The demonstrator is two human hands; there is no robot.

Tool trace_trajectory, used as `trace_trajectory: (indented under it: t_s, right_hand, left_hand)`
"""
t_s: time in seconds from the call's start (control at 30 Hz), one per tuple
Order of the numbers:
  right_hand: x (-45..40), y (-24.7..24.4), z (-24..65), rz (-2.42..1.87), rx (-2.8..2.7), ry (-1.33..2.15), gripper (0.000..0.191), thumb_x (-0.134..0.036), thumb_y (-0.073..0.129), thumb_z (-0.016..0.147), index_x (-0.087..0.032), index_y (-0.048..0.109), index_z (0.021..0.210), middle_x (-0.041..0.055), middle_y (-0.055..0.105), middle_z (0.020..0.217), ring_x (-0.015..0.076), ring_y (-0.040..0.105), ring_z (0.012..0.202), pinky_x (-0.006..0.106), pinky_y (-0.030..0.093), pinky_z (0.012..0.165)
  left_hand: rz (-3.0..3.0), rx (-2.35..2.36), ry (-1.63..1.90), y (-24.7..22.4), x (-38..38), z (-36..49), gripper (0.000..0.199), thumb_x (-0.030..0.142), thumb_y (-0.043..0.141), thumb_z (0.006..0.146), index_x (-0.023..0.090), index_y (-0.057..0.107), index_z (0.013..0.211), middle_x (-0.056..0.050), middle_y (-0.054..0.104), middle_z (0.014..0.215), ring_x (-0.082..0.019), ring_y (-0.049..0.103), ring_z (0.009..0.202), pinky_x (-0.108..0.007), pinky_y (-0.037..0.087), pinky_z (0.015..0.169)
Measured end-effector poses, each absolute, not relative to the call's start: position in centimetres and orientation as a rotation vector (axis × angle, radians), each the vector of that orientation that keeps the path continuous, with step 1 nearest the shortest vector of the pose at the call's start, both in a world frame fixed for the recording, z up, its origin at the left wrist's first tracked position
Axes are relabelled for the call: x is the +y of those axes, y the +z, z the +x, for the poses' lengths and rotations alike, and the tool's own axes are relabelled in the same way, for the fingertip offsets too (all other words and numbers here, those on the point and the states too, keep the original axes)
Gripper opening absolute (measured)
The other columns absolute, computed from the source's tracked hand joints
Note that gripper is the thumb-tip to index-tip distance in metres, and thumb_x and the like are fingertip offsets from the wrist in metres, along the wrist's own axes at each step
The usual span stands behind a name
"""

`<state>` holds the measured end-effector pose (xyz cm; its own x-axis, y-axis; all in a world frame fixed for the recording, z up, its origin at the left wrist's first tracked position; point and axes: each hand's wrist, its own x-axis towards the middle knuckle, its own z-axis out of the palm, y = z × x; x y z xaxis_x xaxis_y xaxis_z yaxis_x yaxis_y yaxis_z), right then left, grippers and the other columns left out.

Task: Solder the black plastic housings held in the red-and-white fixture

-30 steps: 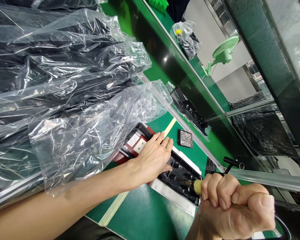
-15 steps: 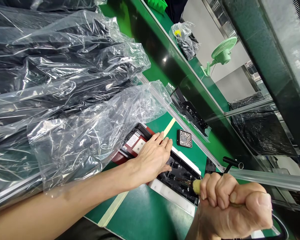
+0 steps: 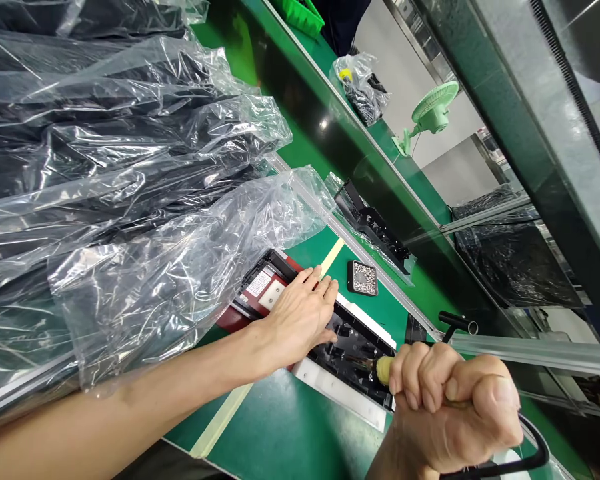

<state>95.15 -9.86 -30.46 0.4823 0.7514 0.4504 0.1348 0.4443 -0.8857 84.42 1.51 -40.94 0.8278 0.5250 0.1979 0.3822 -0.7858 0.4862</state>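
My left hand [image 3: 300,310] lies with fingers spread across a long black and red assembly [image 3: 353,337], touching its upper side near the red end with a white label. Wrapped round a driver with a yellow collar [image 3: 384,370], my right hand [image 3: 453,400] is at the assembly's right end. The driver's shaft points left into the black part; where its tip meets the part is too small to tell. White strips [image 3: 340,393] run along both long sides of the assembly. Beyond it stands a small black tray of screws [image 3: 363,277].
Plastic-wrapped dark items [image 3: 130,167] fill the left side. A black part [image 3: 375,223] on plastic lies past the metal rail [image 3: 380,273]. A black T-shaped handle [image 3: 457,323] stands near my right hand. A green fan [image 3: 433,110] is at the back.
The whole view has shifted slightly, so things appear a little further left. Both hands keep nearly the same places on the assembly and driver.
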Motion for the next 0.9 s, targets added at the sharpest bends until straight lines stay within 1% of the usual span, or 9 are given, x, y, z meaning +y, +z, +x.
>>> trace_trajectory:
  t_s: [0.1, 0.23, 0.37, 0.5, 0.63, 0.77, 0.9]
  right_hand:
    - [-10.2, -30.4, 95.7, -1.031, -1.117, 0.544, 0.026, -0.021, 0.034, 0.091, -0.020, 0.044, 0.067, -0.0057, 0.041, 0.049, 0.0091, 0.041, 0.037, 0.024, 0.045, 0.039]
    - [-10.6, -30.3, 96.6, -0.976, -1.248, 0.632, 0.022, -0.028, 0.040, 0.091, -0.021, 0.044, 0.070, -0.0055, 0.041, 0.052, 0.0108, 0.045, 0.041, 0.027, 0.049, 0.041]
    - [-10.7, -30.2, 96.9, -0.975, -1.271, 0.685, 0.022, -0.030, 0.040, 0.091, -0.021, 0.045, 0.072, -0.0056, 0.042, 0.053, 0.0112, 0.047, 0.043, 0.030, 0.052, 0.043]
    - [-10.6, -30.1, 96.7, -1.012, -1.194, 0.649, 0.026, -0.029, 0.039, 0.095, -0.021, 0.044, 0.070, -0.0064, 0.040, 0.052, 0.0100, 0.044, 0.042, 0.028, 0.051, 0.043]
    - [-10.6, -30.3, 97.0, -0.937, -1.311, 0.674, 0.022, -0.030, 0.043, 0.090, -0.021, 0.044, 0.070, -0.0071, 0.039, 0.051, 0.0104, 0.044, 0.040, 0.028, 0.051, 0.039]
    - [-10.6, -30.2, 97.5, -0.921, -1.343, 0.667, 0.023, -0.031, 0.041, 0.090, -0.022, 0.043, 0.069, -0.0072, 0.039, 0.051, 0.0105, 0.045, 0.039, 0.028, 0.050, 0.038]
    - [-10.8, -29.6, 98.0, -0.939, -1.305, 0.604, 0.026, -0.033, 0.041, 0.091, -0.021, 0.043, 0.068, -0.0070, 0.040, 0.050, 0.0095, 0.045, 0.036, 0.025, 0.048, 0.036]
  left_hand:
    - [2.588, 0.673, 0.482, -41.3, 1.5, 84.6, 0.093, 0.056, 0.081, 0.076, -0.002, 0.049, 0.141, -0.028, 0.059, 0.142, -0.045, 0.042, 0.146, -0.051, 0.034, 0.118]
    - [2.607, 0.671, 0.487, -41.4, 1.5, 84.7, 0.094, 0.056, 0.082, 0.075, -0.003, 0.049, 0.141, -0.028, 0.060, 0.141, -0.045, 0.043, 0.145, -0.050, 0.034, 0.118]
    - [2.620, 0.670, 0.504, -41.4, 1.5, 84.6, 0.093, 0.056, 0.082, 0.075, -0.002, 0.049, 0.140, -0.027, 0.061, 0.140, -0.044, 0.046, 0.143, -0.049, 0.035, 0.117]
    - [2.620, 0.673, 0.520, -41.5, 1.5, 84.6, 0.093, 0.057, 0.081, 0.076, -0.001, 0.049, 0.140, -0.027, 0.061, 0.140, -0.044, 0.046, 0.143, -0.049, 0.035, 0.117]
    - [2.618, 0.678, 0.529, -41.5, 1.4, 84.7, 0.092, 0.056, 0.083, 0.074, 0.000, 0.049, 0.139, -0.027, 0.062, 0.139, -0.043, 0.047, 0.143, -0.048, 0.036, 0.116]
    - [2.608, 0.685, 0.512, -41.3, 1.5, 84.7, 0.092, 0.056, 0.085, 0.071, 0.002, 0.050, 0.137, -0.026, 0.063, 0.137, -0.043, 0.048, 0.142, -0.048, 0.036, 0.115]
    - [2.602, 0.671, 0.480, -41.3, 1.6, 84.7, 0.095, 0.059, 0.083, 0.073, -0.001, 0.049, 0.139, -0.027, 0.062, 0.138, -0.044, 0.047, 0.142, -0.048, 0.036, 0.116]
